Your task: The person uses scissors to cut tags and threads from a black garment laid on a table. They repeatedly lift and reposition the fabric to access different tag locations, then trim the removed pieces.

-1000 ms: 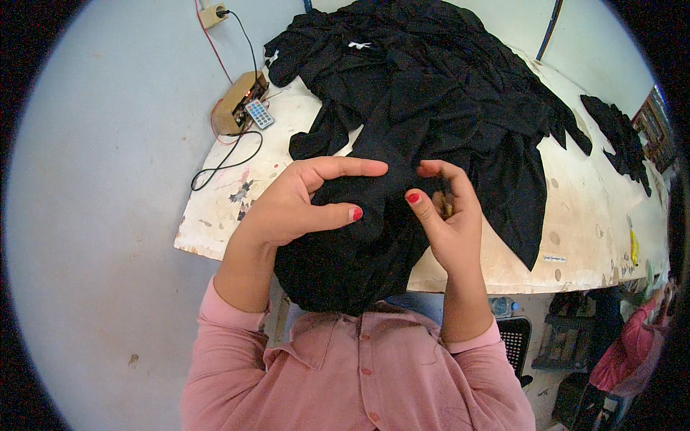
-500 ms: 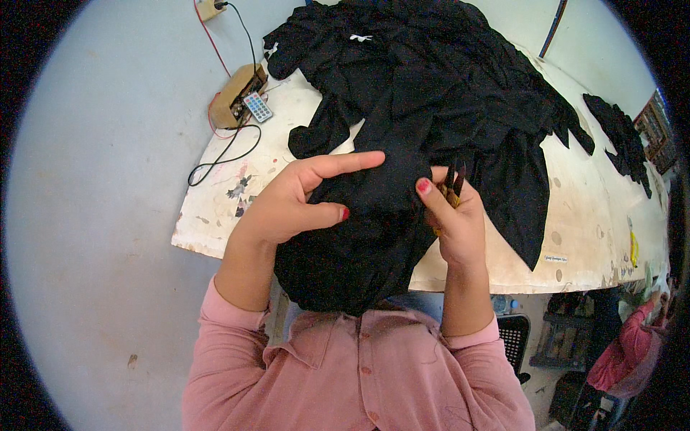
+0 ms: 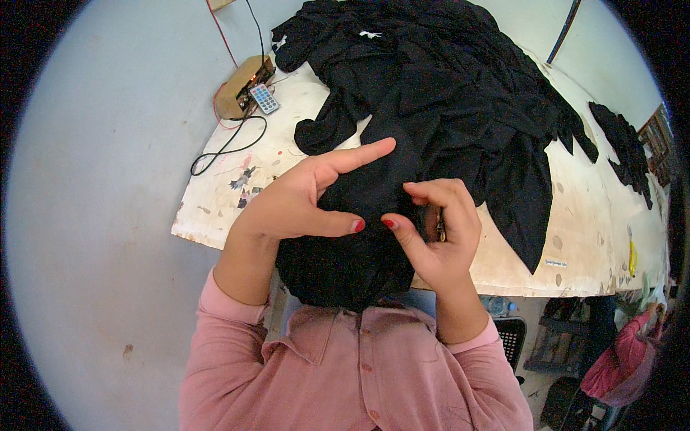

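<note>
A large heap of black cloth [image 3: 445, 86] covers much of the table and hangs over its near edge against my body. My left hand [image 3: 302, 194] rests at the left side of the near part, index finger and thumb stretched out and spread. Its other fingers are out of sight. Facing it from the right, my right hand [image 3: 445, 230] has its thumb and index fingertip apart at the cloth's right edge. Small yellowish thread snips [image 3: 440, 224] are held in its palm under the curled fingers, mostly hidden.
At the table's [image 3: 205, 215] left back stands a brown box device [image 3: 241, 90] with cords and a remote control [image 3: 264, 99]. More black cloth [image 3: 624, 154] lies far right, near a yellow item [image 3: 632, 258]. Another person in pink [image 3: 618, 359] is at lower right, beyond a black chair [image 3: 512, 337].
My right thumb has moved left and down off the cloth, and the index finger has come into sight. The snips' dark blades, which stuck up before, are now hidden. My left thumb has shifted slightly right.
</note>
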Available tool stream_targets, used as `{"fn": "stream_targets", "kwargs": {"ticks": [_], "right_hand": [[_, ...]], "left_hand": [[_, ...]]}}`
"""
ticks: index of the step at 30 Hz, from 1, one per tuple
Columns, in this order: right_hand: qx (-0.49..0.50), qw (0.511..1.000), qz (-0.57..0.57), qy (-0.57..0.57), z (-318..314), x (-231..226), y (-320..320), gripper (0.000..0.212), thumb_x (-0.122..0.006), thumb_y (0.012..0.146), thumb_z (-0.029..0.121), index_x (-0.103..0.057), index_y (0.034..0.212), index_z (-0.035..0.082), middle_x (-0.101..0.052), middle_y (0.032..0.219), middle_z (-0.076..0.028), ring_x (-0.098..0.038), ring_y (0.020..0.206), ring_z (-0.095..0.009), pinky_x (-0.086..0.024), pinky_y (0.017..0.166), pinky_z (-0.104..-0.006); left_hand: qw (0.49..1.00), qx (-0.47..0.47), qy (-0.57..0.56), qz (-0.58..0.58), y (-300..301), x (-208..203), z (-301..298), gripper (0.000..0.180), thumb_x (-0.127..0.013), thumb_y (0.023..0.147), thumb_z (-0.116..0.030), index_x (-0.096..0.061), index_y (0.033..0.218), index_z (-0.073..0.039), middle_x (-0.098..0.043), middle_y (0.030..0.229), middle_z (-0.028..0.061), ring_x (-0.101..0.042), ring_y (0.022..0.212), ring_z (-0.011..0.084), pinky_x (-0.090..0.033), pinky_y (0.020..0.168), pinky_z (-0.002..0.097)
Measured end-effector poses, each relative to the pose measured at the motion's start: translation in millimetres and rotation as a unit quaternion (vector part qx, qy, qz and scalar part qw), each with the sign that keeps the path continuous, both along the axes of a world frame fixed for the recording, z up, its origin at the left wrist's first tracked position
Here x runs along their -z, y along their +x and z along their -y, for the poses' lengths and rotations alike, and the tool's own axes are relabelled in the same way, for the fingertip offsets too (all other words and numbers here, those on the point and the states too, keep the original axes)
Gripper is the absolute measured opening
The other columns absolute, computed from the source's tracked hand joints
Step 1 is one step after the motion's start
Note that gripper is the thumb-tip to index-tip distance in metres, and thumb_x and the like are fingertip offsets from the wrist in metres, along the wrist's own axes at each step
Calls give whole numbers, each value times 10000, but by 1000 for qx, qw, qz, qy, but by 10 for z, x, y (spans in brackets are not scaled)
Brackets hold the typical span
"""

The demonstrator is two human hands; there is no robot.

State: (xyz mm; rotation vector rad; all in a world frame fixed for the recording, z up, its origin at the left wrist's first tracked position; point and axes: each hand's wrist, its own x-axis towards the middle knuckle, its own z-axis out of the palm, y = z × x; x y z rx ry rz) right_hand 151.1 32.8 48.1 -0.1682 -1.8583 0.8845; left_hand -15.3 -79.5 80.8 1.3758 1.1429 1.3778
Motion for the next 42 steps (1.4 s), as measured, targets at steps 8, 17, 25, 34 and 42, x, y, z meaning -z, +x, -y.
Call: {"fn": "stream_targets", "kwargs": {"ticks": [8,17,25,34,42], "right_hand": [[-47,996,69,-42,-66,34,20,88,-683,811,69,-626,848,13,-590,767,-67,-559,666,-169,-451,610,-259],[-230,893,42,-386,-206,134,170,139,-616,911,183,-591,967,58,-558,779,16,-478,639,-62,-361,551,-186],[-59,987,128,-73,-106,27,60,71,-662,817,60,-625,849,9,-612,804,-85,-577,698,-173,-448,642,-270],[-29,990,138,-29,-212,53,85,90,-600,875,94,-581,852,8,-604,810,-71,-546,710,-157,-437,660,-279],[-202,976,38,-76,-154,148,17,42,-554,862,-8,-518,863,13,-606,890,-108,-575,782,-192,-468,713,-296]], "left_hand": [[994,-45,0,-104,46,-17,2,753,-580,708,87,-362,1422,-18,-521,1323,85,-484,1171,117,-354,1002,244],[981,-62,9,-185,34,-20,-12,803,-612,668,55,-359,1425,-24,-429,1422,93,-415,1274,155,-300,1069,290],[978,-58,13,-199,39,30,-35,796,-585,677,67,-357,1433,-44,-438,1413,82,-418,1262,137,-310,1059,277],[951,-68,39,-299,27,78,-100,778,-612,673,-40,-369,1412,-33,-492,1318,259,-461,1260,344,-349,1049,343],[948,-74,34,-308,50,93,-136,784,-577,671,30,-367,1423,-42,-541,1270,156,-499,1204,213,-353,1026,296]]}}
